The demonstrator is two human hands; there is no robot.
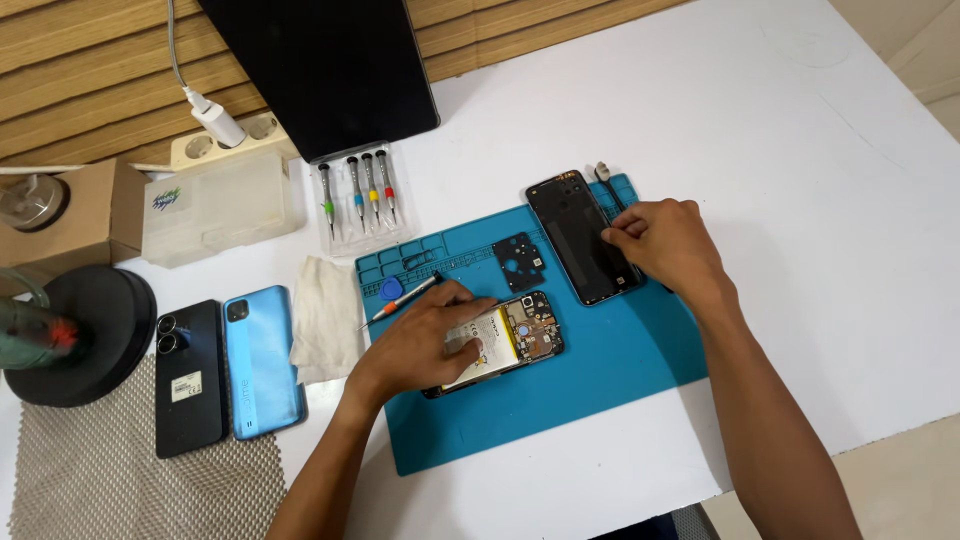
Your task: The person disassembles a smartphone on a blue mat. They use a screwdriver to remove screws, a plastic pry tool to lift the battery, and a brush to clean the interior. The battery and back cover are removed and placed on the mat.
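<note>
An opened phone with its battery and circuit board showing lies on a blue work mat. My left hand rests on it, fingers spread over the battery, next to a thin screwdriver lying on the mat. My right hand touches the right edge of a black phone back cover lying at the mat's far side. A small black inner plate lies between the cover and the opened phone. Whether the right fingers pinch anything is hidden.
A rack of several screwdrivers, a clear plastic box, a power strip and a dark tablet stand at the back. A black phone, a blue phone and a white cloth lie left of the mat.
</note>
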